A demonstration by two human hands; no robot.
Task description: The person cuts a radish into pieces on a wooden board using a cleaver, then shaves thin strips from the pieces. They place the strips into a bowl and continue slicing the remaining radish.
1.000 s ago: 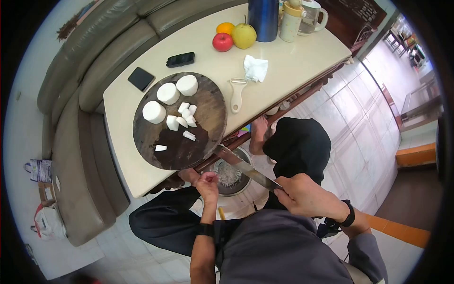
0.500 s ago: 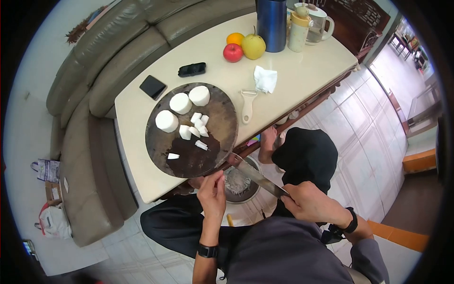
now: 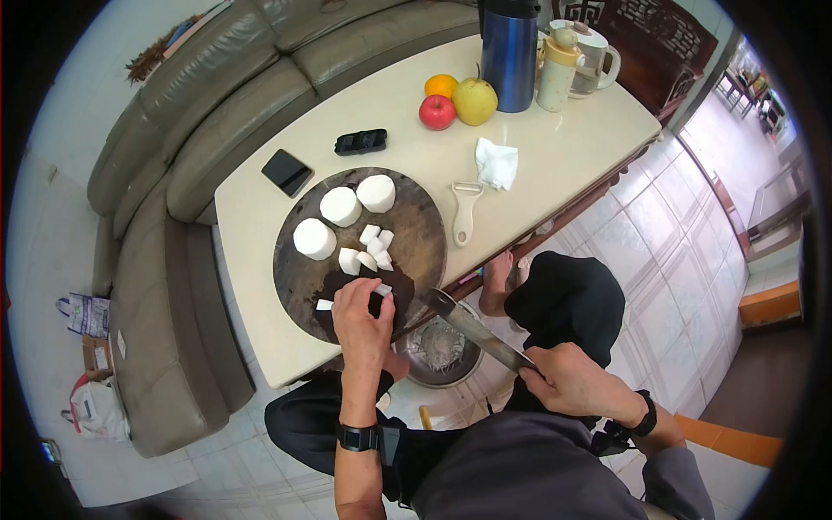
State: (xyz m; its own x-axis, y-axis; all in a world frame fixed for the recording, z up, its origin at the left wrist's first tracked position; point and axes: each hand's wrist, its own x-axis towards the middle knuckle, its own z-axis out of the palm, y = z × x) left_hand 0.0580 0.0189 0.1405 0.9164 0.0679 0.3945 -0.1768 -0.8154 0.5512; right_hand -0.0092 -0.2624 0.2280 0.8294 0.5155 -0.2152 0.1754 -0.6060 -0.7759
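On the round dark chopping board [image 3: 419,208] stand 3 thick rounds of what looks like peeled white radish [image 3: 314,239]. Several small white chunks [image 3: 369,260] lie near its middle. My left hand [image 3: 360,325] reaches over the board's near edge, its thumb and fingers closed around a small white radish piece [image 3: 384,289]. Another small sliver [image 3: 324,305] lies just left of the fingers. My right hand [image 3: 576,381] grips a kitchen knife [image 3: 484,335] by the handle, mostly hidden in the fist. Its blade points up and left, beyond the board's near right edge.
A peeler [image 3: 465,212] and crumpled tissue [image 3: 497,165] lie right of the board. Behind are a phone [image 3: 287,172], a black object [image 3: 360,142], an apple [image 3: 437,113], a pear [image 3: 475,101] and a blue flask [image 3: 509,61]. A metal basin [image 3: 442,374] with peelings stands below.
My left hand has moved up from the board's near edge onto the board and closed around a small radish piece. The right hand still holds the knife in nearly the same place.
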